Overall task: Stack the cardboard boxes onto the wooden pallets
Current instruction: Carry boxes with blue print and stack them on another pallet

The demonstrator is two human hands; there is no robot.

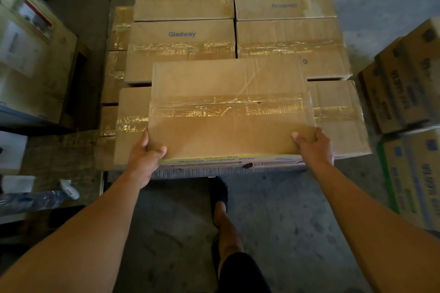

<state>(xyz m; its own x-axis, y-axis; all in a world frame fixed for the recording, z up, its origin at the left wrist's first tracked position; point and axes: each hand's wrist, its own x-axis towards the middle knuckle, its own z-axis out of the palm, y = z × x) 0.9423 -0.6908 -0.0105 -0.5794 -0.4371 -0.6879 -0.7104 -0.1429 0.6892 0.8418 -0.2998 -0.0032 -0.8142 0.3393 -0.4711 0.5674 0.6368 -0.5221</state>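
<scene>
Holding a taped cardboard box (pixel 231 109) over the stacked Glodway boxes (pixel 182 50).
My left hand (pixel 145 154) grips its 7 o'clock corner, right hand (pixel 313 145) the 5 o'clock corner, fingers clamped round the edges.

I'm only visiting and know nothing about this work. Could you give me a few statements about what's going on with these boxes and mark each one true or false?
1. The left hand and right hand grip the near corners of one cardboard box. True.
2. That cardboard box is open with its flaps up. False: tape seals its top seam.
3. A stacked box behind it reads Glodway. True.
4. The person is barefoot. False: a dark shoe covers the visible foot.
</scene>
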